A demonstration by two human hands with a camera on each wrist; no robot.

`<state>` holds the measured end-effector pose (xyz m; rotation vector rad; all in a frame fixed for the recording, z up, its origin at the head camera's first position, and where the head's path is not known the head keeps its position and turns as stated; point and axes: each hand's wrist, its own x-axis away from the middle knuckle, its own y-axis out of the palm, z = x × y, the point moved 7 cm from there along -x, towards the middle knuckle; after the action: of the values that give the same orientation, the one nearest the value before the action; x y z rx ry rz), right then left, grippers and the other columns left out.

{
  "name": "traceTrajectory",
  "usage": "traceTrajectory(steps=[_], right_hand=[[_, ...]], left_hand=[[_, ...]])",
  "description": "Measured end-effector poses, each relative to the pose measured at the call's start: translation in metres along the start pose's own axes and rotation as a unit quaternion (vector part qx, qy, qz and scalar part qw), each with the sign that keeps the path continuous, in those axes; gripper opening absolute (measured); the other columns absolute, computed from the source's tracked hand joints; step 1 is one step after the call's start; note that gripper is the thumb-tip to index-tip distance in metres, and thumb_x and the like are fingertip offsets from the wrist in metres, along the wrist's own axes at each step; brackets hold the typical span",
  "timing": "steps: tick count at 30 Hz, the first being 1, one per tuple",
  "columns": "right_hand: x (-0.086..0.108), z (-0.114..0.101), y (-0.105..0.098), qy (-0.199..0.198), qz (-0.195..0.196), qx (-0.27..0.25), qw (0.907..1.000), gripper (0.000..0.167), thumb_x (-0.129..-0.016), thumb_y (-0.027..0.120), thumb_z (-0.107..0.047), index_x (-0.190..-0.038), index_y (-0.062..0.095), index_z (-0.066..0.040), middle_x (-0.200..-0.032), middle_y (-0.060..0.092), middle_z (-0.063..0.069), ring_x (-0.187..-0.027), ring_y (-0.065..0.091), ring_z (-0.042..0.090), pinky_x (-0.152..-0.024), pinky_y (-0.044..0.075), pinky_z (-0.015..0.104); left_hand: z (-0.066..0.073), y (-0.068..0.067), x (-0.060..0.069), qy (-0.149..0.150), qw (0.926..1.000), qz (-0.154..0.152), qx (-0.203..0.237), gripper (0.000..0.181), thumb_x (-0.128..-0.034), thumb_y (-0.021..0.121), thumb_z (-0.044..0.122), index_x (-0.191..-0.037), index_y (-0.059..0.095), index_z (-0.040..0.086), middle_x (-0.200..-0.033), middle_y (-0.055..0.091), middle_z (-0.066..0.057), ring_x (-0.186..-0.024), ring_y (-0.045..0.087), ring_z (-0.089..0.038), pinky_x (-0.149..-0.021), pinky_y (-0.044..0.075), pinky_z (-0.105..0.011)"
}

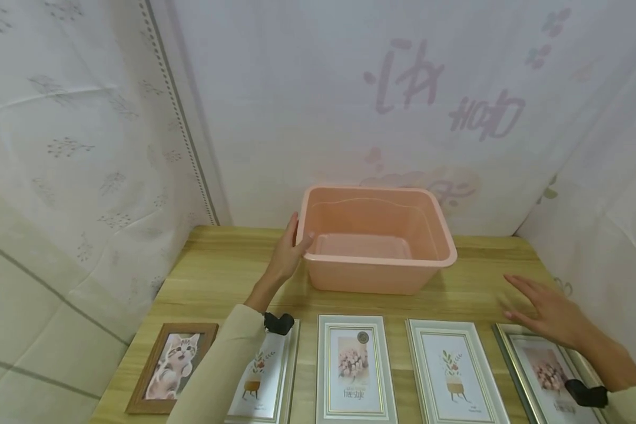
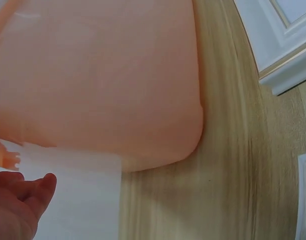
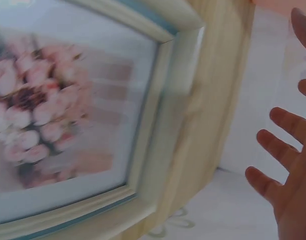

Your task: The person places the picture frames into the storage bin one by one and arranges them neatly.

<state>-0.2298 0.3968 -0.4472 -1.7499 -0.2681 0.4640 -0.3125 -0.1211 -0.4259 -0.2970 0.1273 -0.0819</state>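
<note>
A pink plastic basin stands at the back of the wooden table, its inside bare in the head view. My left hand holds its left rim, thumb over the edge and fingers along the outer side. In the left wrist view, the basin's side fills much of the picture beside the left hand. My right hand is in the air with fingers spread, touching nothing. Below it lies a silvery picture frame with a pink flower print, seen close up in the right wrist view.
Along the near side lie a brown frame with a kitten picture, a white frame partly under my left sleeve, a white flower frame and a white plant-print frame. Patterned white curtains surround the table's back and sides.
</note>
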Motion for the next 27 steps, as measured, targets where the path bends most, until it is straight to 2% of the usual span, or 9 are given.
traceTrajectory(steps=[4,7,11,17,18,20,22,24,27], right_hand=[[0.007,0.011,0.009,0.021,-0.037,-0.015,0.9990,0.086,-0.085,0.072,-0.038,-0.156,0.030,-0.012,-0.142,0.044,0.034,-0.119,0.045,0.058,-0.082,0.034,0.079],[0.014,0.019,0.016,0.032,-0.058,-0.027,0.9974,0.083,-0.086,0.072,-0.037,-0.153,0.035,-0.006,-0.142,0.044,0.035,-0.120,0.044,0.059,-0.081,0.034,0.080],[0.025,0.028,0.024,0.039,-0.067,-0.039,0.9962,0.080,-0.084,0.074,-0.036,-0.148,0.040,-0.001,-0.139,0.046,0.035,-0.118,0.045,0.058,-0.081,0.034,0.079],[0.040,0.044,0.041,0.057,-0.078,-0.122,0.9878,0.076,-0.085,0.074,-0.025,-0.145,0.039,0.006,-0.137,0.047,0.037,-0.116,0.044,0.058,-0.079,0.035,0.077],[0.043,0.047,0.043,0.062,-0.079,-0.136,0.9856,0.076,-0.086,0.074,-0.024,-0.146,0.038,0.006,-0.139,0.046,0.036,-0.125,0.044,0.048,-0.080,0.035,0.076],[0.049,0.053,0.047,0.065,-0.071,-0.143,0.9850,0.076,-0.085,0.074,-0.022,-0.147,0.038,0.005,-0.140,0.045,0.036,-0.131,0.040,0.039,-0.081,0.035,0.076],[0.054,0.060,0.049,0.070,-0.065,-0.146,0.9847,0.076,-0.086,0.073,-0.021,-0.148,0.037,0.003,-0.143,0.044,0.033,-0.140,0.028,0.011,-0.082,0.034,0.075],[0.058,0.065,0.049,0.065,-0.049,-0.142,0.9865,0.075,-0.084,0.075,-0.020,-0.146,0.041,0.004,-0.143,0.047,0.024,-0.128,0.021,-0.015,-0.082,0.035,0.074],[0.061,0.068,0.048,0.046,-0.024,-0.123,0.9910,0.073,-0.078,0.080,-0.019,-0.140,0.049,0.003,-0.134,0.053,0.001,-0.119,0.022,-0.023,-0.082,0.041,0.066]], left_hand=[[-0.001,0.001,-0.001,0.006,0.9997,0.011,0.020,0.075,-0.1014,0.051,0.034,-0.161,0.008,0.021,-0.163,0.022,-0.011,-0.138,0.040,-0.034,-0.110,0.037,-0.051],[-0.001,0.001,-0.002,0.007,0.9994,0.025,0.023,0.073,-0.1009,0.048,0.033,-0.161,0.008,0.020,-0.164,0.019,-0.011,-0.144,0.032,-0.036,-0.115,0.029,-0.050],[0.000,0.003,-0.002,0.016,0.9977,0.049,0.044,0.072,-0.0983,0.046,0.023,-0.161,0.012,0.018,-0.162,0.025,-0.015,-0.140,0.037,-0.036,-0.115,0.029,-0.051],[-0.002,0.004,-0.001,0.020,0.9967,0.054,0.057,0.065,-0.1011,0.044,0.022,-0.160,0.018,0.014,-0.158,0.031,-0.019,-0.136,0.040,-0.037,-0.112,0.032,-0.053],[-0.002,0.004,0.000,0.018,0.9968,0.055,0.055,0.064,-0.1014,0.043,0.022,-0.160,0.018,0.014,-0.158,0.031,-0.018,-0.136,0.039,-0.037,-0.113,0.031,-0.054],[-0.004,0.005,-0.001,0.014,0.9964,0.060,0.058,0.063,-0.1000,0.044,0.019,-0.159,0.021,0.013,-0.156,0.035,-0.019,-0.133,0.041,-0.036,-0.112,0.032,-0.052],[-0.004,0.007,-0.002,0.013,0.9955,0.072,0.059,0.063,-0.0973,0.044,0.015,-0.157,0.026,0.011,-0.152,0.041,-0.019,-0.128,0.045,-0.036,-0.109,0.035,-0.052],[-0.004,0.008,-0.001,0.013,0.9944,0.083,0.064,0.062,-0.0958,0.045,0.013,-0.156,0.030,0.010,-0.148,0.045,-0.018,-0.125,0.047,-0.038,-0.108,0.036,-0.051],[-0.004,0.009,0.000,0.008,0.9936,0.092,0.065,0.060,-0.0962,0.046,0.016,-0.154,0.034,0.008,-0.144,0.050,-0.019,-0.122,0.049,-0.038,-0.106,0.038,-0.051]])
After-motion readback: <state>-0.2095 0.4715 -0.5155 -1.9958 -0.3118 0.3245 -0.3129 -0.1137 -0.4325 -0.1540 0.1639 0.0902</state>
